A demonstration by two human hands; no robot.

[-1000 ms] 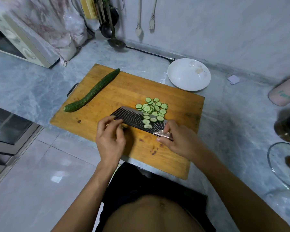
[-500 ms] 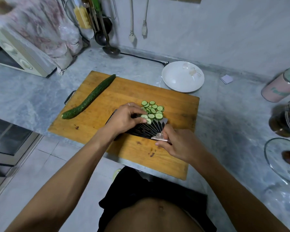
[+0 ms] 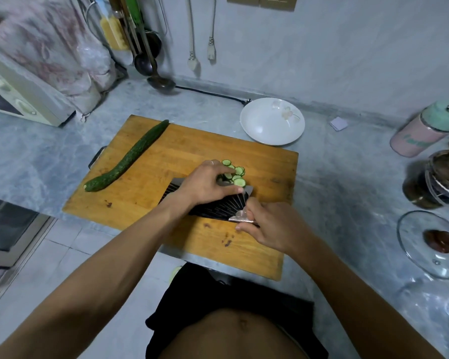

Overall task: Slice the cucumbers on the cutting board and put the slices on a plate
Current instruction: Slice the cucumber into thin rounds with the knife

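A grey marbled countertop [image 3: 347, 177] ran across the scene, and on it lay a rectangular wooden cutting board [image 3: 166, 156], its near edge at the counter's front. A cream microwave oven [image 3: 16, 94] stood at the far left. Just beyond the board's far right corner sat a white plate [image 3: 267, 125] with a faint flower print, holding no slices. To the right stood a pink and mint flask [image 3: 425, 130], a dark jar [image 3: 438, 177] nearer, and a glass lid [image 3: 436, 244] nearest. A whole cucumber [image 3: 130, 156] lay diagonally on the left part of the board, well apart from the hands. A broad cleaver [image 3: 218, 206] with a dark ribbed blade lay nearly flat on the board's middle. The right hand [image 3: 270, 226] gripped its handle, fingers curled round it at the silvery bolster. The left hand [image 3: 205, 182] reached over the blade, its fingers bent down over the cucumber slices [image 3: 236, 174], touching the pile; whether it pinched any could not be told. The slices sat heaped on the board at the blade's far edge, right of centre.
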